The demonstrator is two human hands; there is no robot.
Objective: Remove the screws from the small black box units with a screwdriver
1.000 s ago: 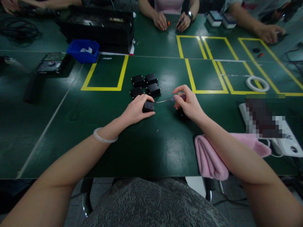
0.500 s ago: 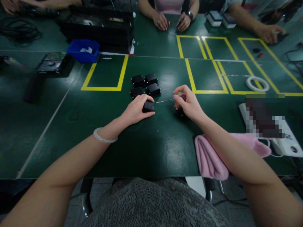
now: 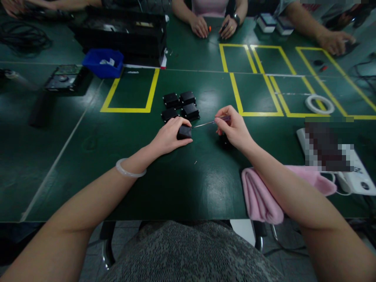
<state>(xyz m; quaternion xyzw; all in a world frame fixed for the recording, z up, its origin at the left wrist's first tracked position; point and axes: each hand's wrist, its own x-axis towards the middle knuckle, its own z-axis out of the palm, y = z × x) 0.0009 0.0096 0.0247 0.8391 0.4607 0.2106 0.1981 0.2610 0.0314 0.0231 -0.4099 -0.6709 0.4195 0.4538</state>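
My left hand (image 3: pixel 171 136) is closed around a small black box (image 3: pixel 184 132) on the green table, fingers over its far side and thumb along the near side. In my right hand (image 3: pixel 232 125) is a screwdriver (image 3: pixel 205 123), pinched by its handle. Its thin shaft points left, and the tip meets the right side of the box. Several similar black boxes (image 3: pixel 190 111) with small bright corners sit grouped just beyond my left hand. Under my right hand lies another dark part (image 3: pixel 225 140), mostly hidden. A tiny screw (image 3: pixel 195 162) lies on the table nearer to me.
A pink cloth (image 3: pixel 261 196) and a white power strip (image 3: pixel 360 172) lie at the right, with a tape roll (image 3: pixel 319 104) beyond. A blue bin (image 3: pixel 103 63) stands at the back left beside a large black case (image 3: pixel 123 37). Other people's hands (image 3: pixel 199 27) rest across the table.
My right hand's fingers have shifted slightly on the screwdriver handle, which now tilts up a little more. The left hand and the box have stayed in place.
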